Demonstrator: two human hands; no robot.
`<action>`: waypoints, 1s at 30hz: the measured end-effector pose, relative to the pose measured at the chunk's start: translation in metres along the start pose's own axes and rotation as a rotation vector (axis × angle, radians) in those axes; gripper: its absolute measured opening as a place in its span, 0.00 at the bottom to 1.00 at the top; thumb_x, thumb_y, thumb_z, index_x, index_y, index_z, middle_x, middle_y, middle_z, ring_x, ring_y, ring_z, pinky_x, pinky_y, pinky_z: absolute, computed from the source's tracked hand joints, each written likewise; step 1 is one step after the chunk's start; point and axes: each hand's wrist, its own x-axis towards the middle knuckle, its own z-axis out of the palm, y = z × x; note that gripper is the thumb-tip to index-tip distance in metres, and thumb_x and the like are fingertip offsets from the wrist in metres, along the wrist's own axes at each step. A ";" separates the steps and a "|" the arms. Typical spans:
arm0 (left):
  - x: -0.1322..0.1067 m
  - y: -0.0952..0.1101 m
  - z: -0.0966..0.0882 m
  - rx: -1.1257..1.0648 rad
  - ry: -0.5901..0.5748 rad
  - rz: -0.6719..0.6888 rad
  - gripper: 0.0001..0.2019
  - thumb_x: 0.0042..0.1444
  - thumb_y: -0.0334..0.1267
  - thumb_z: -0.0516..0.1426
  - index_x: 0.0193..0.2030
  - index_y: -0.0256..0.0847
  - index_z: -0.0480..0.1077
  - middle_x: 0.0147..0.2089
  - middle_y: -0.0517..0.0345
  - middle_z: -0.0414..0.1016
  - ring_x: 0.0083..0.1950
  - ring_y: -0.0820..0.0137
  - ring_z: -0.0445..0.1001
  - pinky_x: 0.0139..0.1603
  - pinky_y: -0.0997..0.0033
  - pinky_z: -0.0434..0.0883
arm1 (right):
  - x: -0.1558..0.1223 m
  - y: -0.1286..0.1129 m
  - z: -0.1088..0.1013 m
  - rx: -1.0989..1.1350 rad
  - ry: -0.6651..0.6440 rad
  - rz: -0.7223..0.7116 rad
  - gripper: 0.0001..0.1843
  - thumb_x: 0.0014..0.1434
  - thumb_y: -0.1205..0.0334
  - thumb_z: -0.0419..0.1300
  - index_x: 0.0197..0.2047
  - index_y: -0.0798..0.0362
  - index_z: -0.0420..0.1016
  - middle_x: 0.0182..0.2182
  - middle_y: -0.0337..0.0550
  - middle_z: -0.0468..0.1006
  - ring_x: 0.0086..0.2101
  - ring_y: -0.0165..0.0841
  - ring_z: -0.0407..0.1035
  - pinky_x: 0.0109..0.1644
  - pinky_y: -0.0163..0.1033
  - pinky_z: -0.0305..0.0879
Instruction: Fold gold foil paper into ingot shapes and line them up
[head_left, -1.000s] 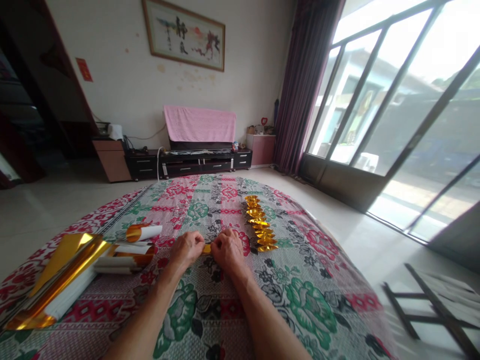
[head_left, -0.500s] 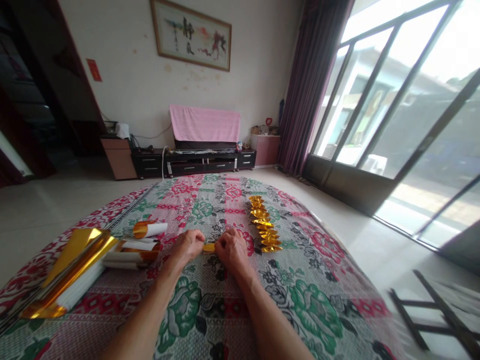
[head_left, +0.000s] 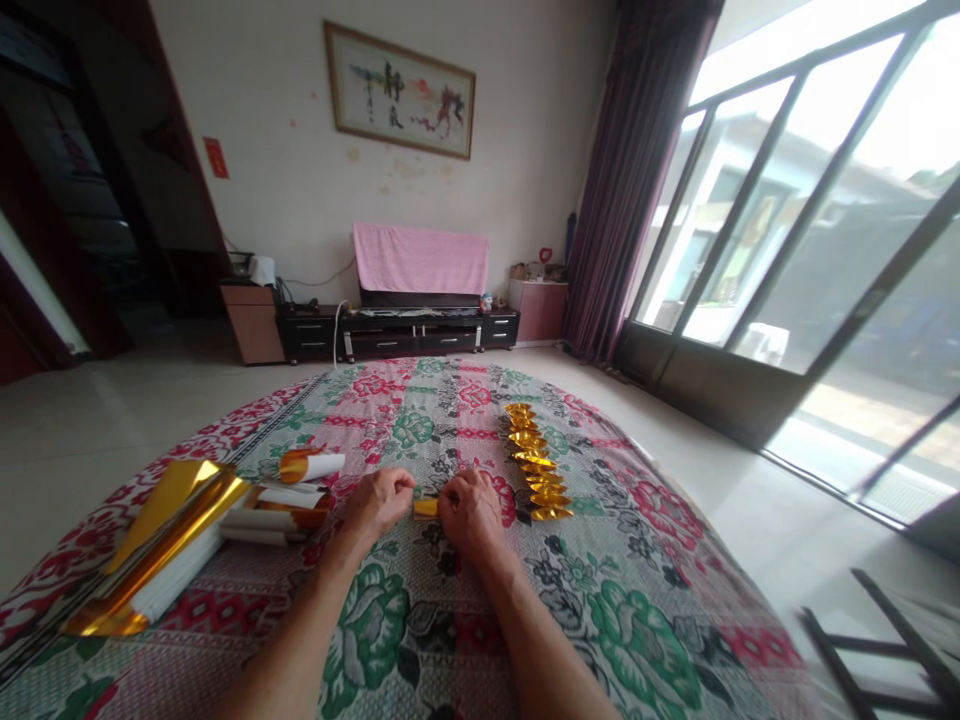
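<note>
1. Gold foil strip on the desk is gripped by the right hand
2. Its left end is no longer touched by the left hand, now curled closed
3. One-handed hold is left

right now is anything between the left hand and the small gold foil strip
Nothing visible: only patterned tablecloth shows between the left hand and the gold foil strip. The right hand is at the strip's other end.

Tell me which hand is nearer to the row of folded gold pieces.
Right. The right hand is left of the row of folded gold pieces, apart from its near end; the left hand is farther left, past the small gold strip.
</note>
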 end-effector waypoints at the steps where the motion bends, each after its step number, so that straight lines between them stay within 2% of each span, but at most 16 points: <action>1: -0.001 0.000 0.001 0.010 0.031 0.014 0.08 0.49 0.36 0.53 0.32 0.44 0.74 0.32 0.59 0.77 0.33 0.71 0.72 0.31 0.75 0.61 | 0.000 0.000 0.000 -0.001 -0.001 -0.009 0.06 0.53 0.66 0.56 0.28 0.52 0.73 0.33 0.42 0.71 0.36 0.32 0.62 0.42 0.35 0.55; 6: -0.004 -0.004 0.006 -0.082 0.158 0.102 0.10 0.53 0.37 0.51 0.35 0.43 0.73 0.36 0.57 0.77 0.36 0.69 0.74 0.37 0.73 0.65 | 0.002 0.000 -0.001 0.043 0.008 -0.016 0.07 0.56 0.66 0.54 0.29 0.53 0.71 0.32 0.42 0.72 0.35 0.31 0.64 0.42 0.34 0.55; 12: -0.001 -0.006 0.009 -0.329 0.150 0.286 0.13 0.54 0.33 0.48 0.41 0.41 0.72 0.42 0.55 0.77 0.45 0.70 0.73 0.49 0.72 0.67 | 0.010 0.005 0.003 0.259 0.077 0.119 0.11 0.58 0.63 0.49 0.32 0.53 0.71 0.28 0.40 0.74 0.29 0.29 0.66 0.33 0.32 0.56; 18: -0.002 0.000 0.008 -0.439 0.086 0.260 0.18 0.52 0.35 0.50 0.51 0.40 0.67 0.38 0.57 0.76 0.35 0.72 0.73 0.40 0.74 0.70 | 0.017 0.010 0.004 0.443 0.166 0.200 0.12 0.56 0.58 0.50 0.30 0.54 0.71 0.25 0.39 0.74 0.25 0.29 0.65 0.30 0.31 0.57; 25: 0.000 0.006 0.010 -0.673 0.023 0.197 0.21 0.52 0.40 0.51 0.53 0.37 0.65 0.42 0.54 0.76 0.37 0.71 0.74 0.41 0.72 0.71 | 0.020 0.008 -0.003 0.495 0.099 0.203 0.12 0.54 0.57 0.50 0.28 0.54 0.70 0.23 0.37 0.72 0.25 0.28 0.64 0.31 0.31 0.57; 30: -0.001 0.008 0.008 -0.802 -0.040 0.198 0.24 0.48 0.34 0.50 0.54 0.35 0.64 0.47 0.53 0.75 0.44 0.69 0.74 0.47 0.70 0.70 | 0.021 0.008 -0.006 0.511 0.027 0.172 0.12 0.54 0.58 0.50 0.26 0.54 0.70 0.22 0.35 0.70 0.24 0.28 0.62 0.29 0.31 0.55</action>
